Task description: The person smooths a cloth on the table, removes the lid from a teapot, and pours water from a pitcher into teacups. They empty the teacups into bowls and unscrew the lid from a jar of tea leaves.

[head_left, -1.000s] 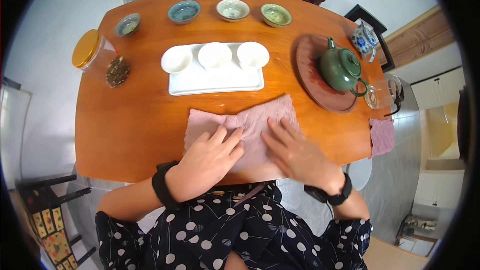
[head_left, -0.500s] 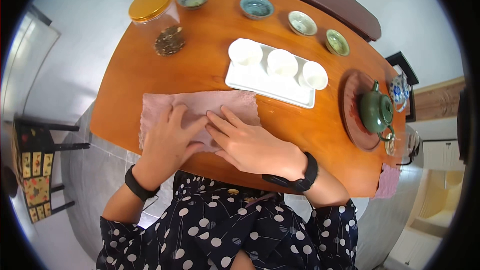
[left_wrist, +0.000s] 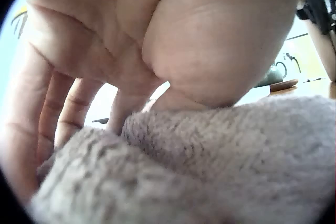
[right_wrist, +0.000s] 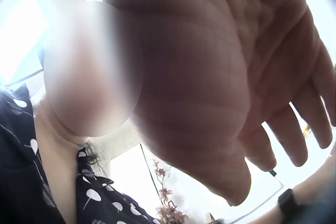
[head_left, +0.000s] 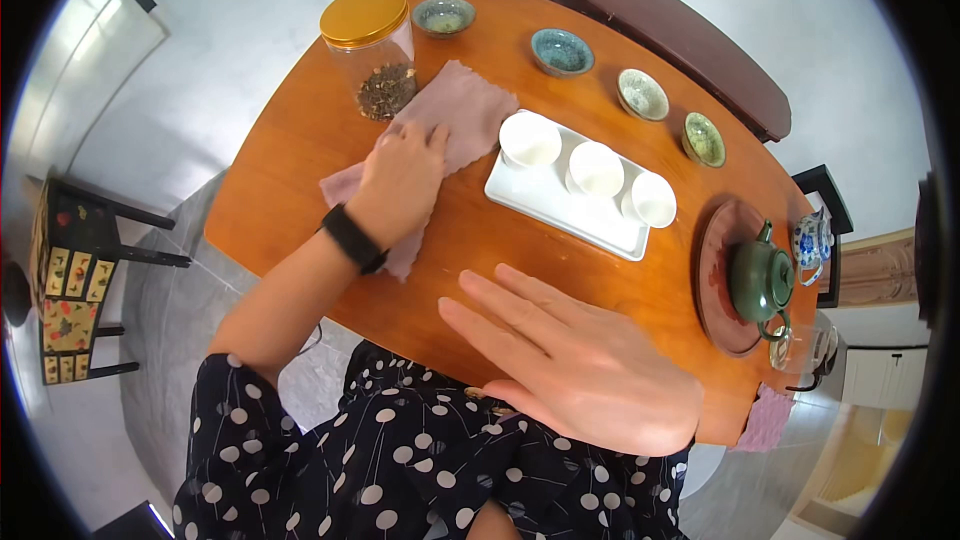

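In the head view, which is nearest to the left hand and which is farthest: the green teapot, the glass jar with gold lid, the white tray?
1. Glass jar, just beyond the left hand.
2. White tray, to the hand's right.
3. Green teapot, at the far right end of the table.

Bright daylight, fisheye vignette, blurred wrist close-ups

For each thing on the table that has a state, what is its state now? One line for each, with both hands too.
Left hand: flat, pressing on the pink cloth.
Right hand: open, fingers straight, holding nothing.
Pink cloth: spread, rumpled, touching the jar.
Jar: upright, gold lid on, little tea inside.
Three white cups: upright on the white tray.
Green teapot: lid on, standing on the round tray.
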The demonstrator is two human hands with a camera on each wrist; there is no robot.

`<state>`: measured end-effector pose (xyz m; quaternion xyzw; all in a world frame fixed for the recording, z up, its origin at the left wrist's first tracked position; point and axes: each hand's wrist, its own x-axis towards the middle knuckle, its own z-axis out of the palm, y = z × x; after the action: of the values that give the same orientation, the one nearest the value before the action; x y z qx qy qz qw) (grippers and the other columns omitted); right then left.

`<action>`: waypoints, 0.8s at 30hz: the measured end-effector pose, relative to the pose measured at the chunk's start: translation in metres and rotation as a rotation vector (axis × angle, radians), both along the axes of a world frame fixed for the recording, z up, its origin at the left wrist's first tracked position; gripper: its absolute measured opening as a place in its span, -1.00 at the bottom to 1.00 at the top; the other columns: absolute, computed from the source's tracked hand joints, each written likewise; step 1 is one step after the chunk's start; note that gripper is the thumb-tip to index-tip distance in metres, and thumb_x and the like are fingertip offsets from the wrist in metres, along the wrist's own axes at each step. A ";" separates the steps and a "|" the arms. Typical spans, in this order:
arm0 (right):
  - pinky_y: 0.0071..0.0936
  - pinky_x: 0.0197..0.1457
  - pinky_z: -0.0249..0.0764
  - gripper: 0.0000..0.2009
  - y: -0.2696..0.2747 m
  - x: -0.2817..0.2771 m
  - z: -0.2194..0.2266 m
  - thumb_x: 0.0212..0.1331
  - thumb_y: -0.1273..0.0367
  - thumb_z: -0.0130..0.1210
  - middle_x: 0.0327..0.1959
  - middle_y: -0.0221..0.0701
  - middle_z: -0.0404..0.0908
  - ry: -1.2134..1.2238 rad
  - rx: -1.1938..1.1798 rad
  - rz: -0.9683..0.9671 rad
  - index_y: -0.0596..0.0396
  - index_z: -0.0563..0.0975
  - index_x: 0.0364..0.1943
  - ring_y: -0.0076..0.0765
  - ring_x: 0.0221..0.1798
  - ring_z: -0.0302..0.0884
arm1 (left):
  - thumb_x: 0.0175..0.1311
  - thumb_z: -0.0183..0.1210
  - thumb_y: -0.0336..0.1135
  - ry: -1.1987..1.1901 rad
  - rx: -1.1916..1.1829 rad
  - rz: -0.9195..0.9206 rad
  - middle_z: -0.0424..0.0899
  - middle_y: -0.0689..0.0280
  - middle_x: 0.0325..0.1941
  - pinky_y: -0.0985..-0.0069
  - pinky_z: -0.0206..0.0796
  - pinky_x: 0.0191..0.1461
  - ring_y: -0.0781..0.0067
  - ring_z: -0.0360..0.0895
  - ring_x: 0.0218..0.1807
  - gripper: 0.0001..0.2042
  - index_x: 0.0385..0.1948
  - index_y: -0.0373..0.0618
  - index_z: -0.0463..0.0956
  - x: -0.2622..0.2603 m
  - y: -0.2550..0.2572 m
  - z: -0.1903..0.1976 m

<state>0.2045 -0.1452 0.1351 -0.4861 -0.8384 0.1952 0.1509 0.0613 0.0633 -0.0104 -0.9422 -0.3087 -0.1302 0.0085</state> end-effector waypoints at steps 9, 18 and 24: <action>-0.22 0.25 0.50 -0.32 -0.015 0.013 0.019 0.02 0.27 0.34 0.33 -0.10 0.40 -0.018 0.044 -0.089 0.14 0.41 0.30 0.07 0.31 0.44 | 0.09 0.20 -0.48 0.100 -0.013 -0.039 0.59 -0.06 -0.08 0.19 0.55 -0.19 -0.05 0.66 -0.19 -0.43 0.25 -0.21 0.39 0.074 0.055 -0.004; -0.23 0.23 0.52 -0.29 -0.022 0.013 0.020 0.00 0.28 0.35 0.33 -0.11 0.41 -0.043 0.075 -0.150 0.10 0.39 0.33 0.05 0.30 0.45 | 0.12 0.20 -0.46 0.245 -0.065 -0.027 0.53 -0.04 0.05 0.18 0.55 -0.18 -0.03 0.65 -0.19 -0.39 0.32 -0.14 0.32 0.035 0.036 0.007; -0.23 0.20 0.54 -0.31 -0.020 0.012 0.017 0.02 0.31 0.35 0.30 -0.12 0.44 -0.045 0.087 -0.143 0.11 0.39 0.32 0.04 0.29 0.47 | 0.19 0.13 -0.43 0.076 -0.021 -0.049 0.45 0.05 0.17 0.21 0.53 -0.15 0.03 0.61 -0.12 -0.43 0.32 -0.04 0.32 -0.052 -0.007 0.006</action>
<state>0.2162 -0.1657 0.1524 -0.5420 -0.8124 0.1364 0.1662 0.0098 0.0566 -0.0042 -0.9537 -0.2863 -0.0914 0.0073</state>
